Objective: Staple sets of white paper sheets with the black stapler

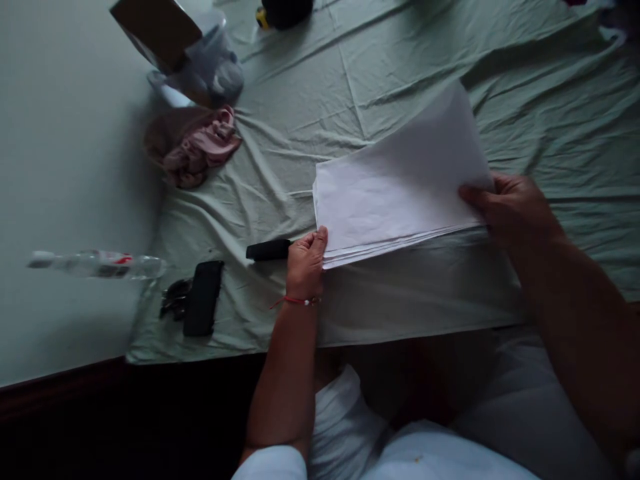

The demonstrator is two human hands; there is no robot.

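Note:
A stack of white paper sheets (395,187) spans the space between my two hands, its far right corner raised. My left hand (307,263) grips the near left corner, thumb on top. At the right edge my right hand (515,203) pinches the sheets, thumb above and the other fingers mostly hidden beneath. The sheets look slightly fanned along the near edge. Just left of my left hand lies a black oblong object (269,250), partly covered by that hand; its kind does not show.
A green cloth (295,313) covers the surface. On the left are a black phone-like slab (203,298), dark keys or similar small items (175,300), a clear plastic bottle (100,264) and a crumpled pink cloth (203,147). Farther back are an open cardboard box (157,30) and a yellow-black object (285,12).

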